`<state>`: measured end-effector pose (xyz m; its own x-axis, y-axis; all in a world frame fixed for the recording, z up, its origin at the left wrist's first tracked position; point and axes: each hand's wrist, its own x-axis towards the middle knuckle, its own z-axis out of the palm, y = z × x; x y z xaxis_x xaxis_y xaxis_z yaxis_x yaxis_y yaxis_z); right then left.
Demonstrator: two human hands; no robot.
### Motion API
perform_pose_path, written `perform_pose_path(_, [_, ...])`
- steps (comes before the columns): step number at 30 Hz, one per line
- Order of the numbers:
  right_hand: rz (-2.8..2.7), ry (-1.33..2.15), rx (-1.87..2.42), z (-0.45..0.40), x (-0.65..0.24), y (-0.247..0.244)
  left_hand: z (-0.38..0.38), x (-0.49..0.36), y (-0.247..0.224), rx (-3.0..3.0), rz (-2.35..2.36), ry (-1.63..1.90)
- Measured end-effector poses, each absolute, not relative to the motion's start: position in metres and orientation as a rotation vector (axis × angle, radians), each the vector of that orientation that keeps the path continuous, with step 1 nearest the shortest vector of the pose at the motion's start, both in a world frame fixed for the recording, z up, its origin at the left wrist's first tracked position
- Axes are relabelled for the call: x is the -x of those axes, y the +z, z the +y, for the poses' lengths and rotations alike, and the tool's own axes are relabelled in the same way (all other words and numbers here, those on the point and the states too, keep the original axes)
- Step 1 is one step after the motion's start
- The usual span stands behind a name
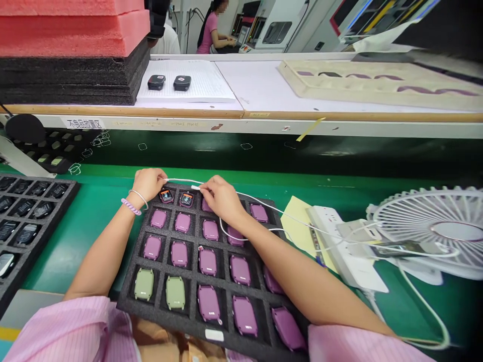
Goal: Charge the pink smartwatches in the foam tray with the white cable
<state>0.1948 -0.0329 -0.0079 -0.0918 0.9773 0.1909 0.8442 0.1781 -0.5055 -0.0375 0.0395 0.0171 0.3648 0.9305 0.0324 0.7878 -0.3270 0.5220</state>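
Note:
A black foam tray [154,307] holds rows of watch bodies face down: several purple ones [179,254] and two green ones [175,292]. In its far left corner, two watches [166,195] face up with lit screens. My left hand [148,185] is closed in a pinch on the end of a white cable [183,180], just beyond the corner watch. My right hand [221,197] pinches a white cable plug [195,187] above the far row, just right of the second lit watch [186,199]. The cables trail rightward past my right forearm.
A white power strip [350,251], yellow paper [296,221] and a white fan [437,229] stand at right. Another tray of dark watches [30,211] is at left. On the shelf sit two black devices [182,83], a cream tray [362,88] and stacked foam [71,35]. A person [211,30] sits beyond.

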Motion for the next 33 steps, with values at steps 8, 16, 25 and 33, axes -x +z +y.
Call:
perform_pose_path(8, [-1.985,0.109,1.774,-0.08,-0.31,-0.015,-0.001,-0.036,0.021,-2.316,1.155,0.39])
perform_pose_path(16, [-2.008,-0.52,1.939,-0.116,-0.377,0.0,-0.011,-0.07,0.018,-2.552,1.134,0.024])
perform_pose_path(25, [-1.758,-0.527,1.659,-0.143,-0.377,0.018,-0.022,-0.084,0.031,-3.073,0.934,-0.189])
perform_pose_path(33, [-2.063,0.131,1.617,-0.118,-0.358,-0.039,-0.005,-0.071,0.026,-2.821,1.081,-0.083])
